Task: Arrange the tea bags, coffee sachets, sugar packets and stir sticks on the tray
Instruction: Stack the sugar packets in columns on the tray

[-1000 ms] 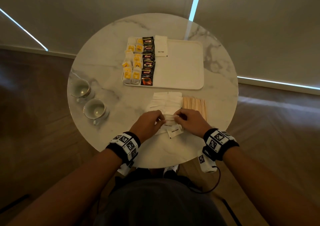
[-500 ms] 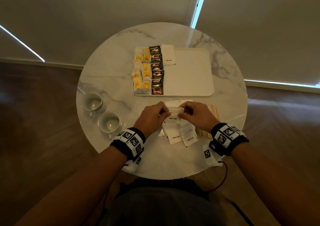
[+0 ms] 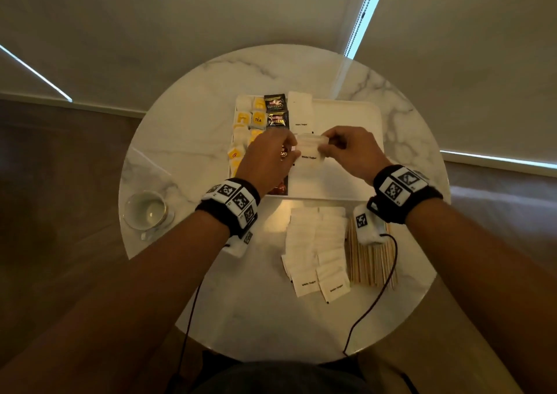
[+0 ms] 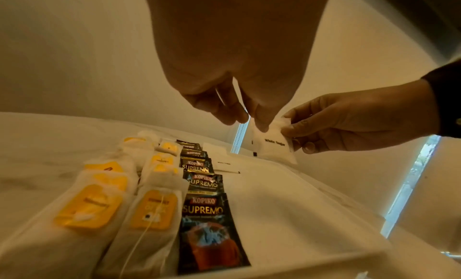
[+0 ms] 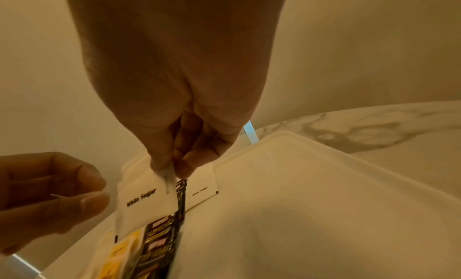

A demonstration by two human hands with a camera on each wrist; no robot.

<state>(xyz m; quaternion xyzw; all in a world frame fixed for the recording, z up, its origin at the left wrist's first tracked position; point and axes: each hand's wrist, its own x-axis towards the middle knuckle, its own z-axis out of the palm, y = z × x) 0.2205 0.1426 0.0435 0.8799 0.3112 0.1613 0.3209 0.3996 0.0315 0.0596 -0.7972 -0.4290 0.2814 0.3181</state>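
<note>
Here, sugar packet point(image 3: 310, 149) pinched between both hands, above tray point(image 3: 346, 179)

Your head camera looks steeply down on the tray point(image 3: 346, 182); both wrist cameras view it close, from opposite sides.

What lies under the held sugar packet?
Under the sugar packet: bare tray beside the coffee sachets, just short of a laid packet. Hands hide part of that spot.

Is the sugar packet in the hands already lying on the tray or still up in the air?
In the air. Both hands hold the sugar packet above the tray.
</note>
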